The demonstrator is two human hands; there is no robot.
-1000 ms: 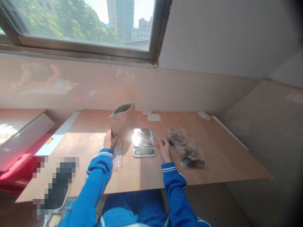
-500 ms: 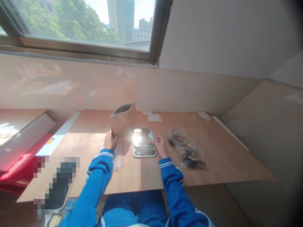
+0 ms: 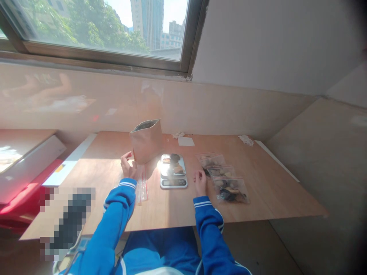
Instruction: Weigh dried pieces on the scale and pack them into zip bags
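Scale loaded, bags on both sides

Dark and tan pieces sit on scale, mid-surface. Left hand: fingers half-curled beside upright open paper bag, can't tell if gripping; partly covers flat plastic bags. Right hand: loosely curled between scale and overlapping filled bags, grip unclear. White card behind scale.
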